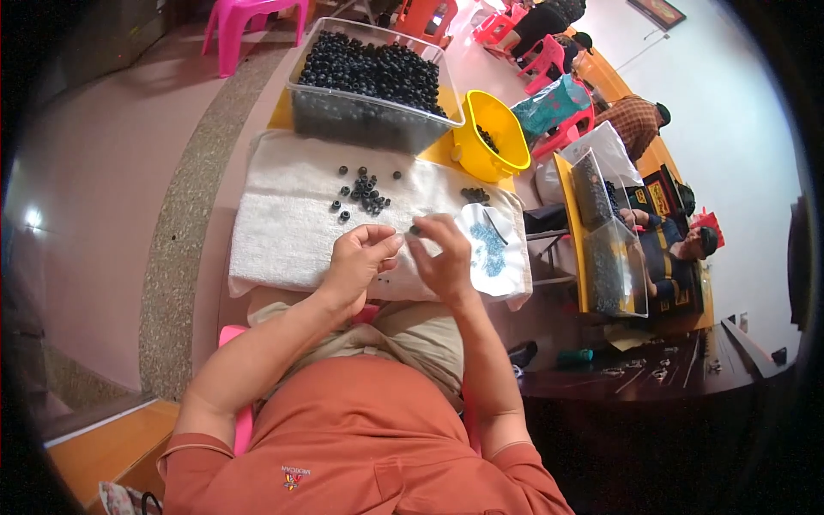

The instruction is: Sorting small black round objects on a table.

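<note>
My left hand [365,257] and my right hand [444,257] meet over the front of a white towel [279,223]. Between the right thumb and fingers is a small black round piece [415,230]. The left thumb and forefinger are pinched together close beside it; what they hold, if anything, is too small to make out. Beyond the hands lies a loose group of black round pieces [371,202], some showing holes. A smaller cluster of black pieces [475,196] sits to the right. Beside the right hand, a white dish [513,276] holds tiny light-blue pieces [489,249] and a thin dark stick-like tool.
Behind the towel stands a transparent plastic bin [369,120] heaped with black pieces. A yellow tub [468,159] with a few more is next to it. At right, a person sits by another table with transparent bins [614,257]. A pink stool [249,21] stands far left.
</note>
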A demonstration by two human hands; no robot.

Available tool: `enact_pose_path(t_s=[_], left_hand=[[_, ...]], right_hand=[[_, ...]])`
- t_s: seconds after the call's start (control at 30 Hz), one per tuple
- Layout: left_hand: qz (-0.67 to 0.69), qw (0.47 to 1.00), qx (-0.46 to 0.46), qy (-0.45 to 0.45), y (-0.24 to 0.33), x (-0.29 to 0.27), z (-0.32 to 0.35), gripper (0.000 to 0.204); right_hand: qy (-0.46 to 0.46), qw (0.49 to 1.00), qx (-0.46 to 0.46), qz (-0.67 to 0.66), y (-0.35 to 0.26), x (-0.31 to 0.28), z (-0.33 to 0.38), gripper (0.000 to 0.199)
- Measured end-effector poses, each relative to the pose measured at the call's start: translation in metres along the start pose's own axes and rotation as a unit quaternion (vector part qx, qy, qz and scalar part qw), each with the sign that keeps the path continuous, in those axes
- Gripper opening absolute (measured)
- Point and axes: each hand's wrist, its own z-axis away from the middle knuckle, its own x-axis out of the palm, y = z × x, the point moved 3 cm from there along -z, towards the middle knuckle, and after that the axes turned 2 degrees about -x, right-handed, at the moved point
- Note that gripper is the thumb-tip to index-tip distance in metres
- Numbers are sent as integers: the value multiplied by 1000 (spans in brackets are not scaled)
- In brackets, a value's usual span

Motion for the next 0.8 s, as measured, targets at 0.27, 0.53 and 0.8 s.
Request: enact_pose_path(t_s=[0.27, 0.53, 0.8], left_hand=[[-25, 999, -2, 20, 1, 2, 2, 14], [-41, 999, 5, 29, 3, -1, 2, 13], [-25, 996, 66, 56, 17, -9, -2, 11]], right_hand=[[120, 975, -37, 184, 72, -75, -57, 14], [109, 895, -55, 428, 116, -98, -117, 28], [-159, 985, 61, 35, 53, 18, -50, 24]])
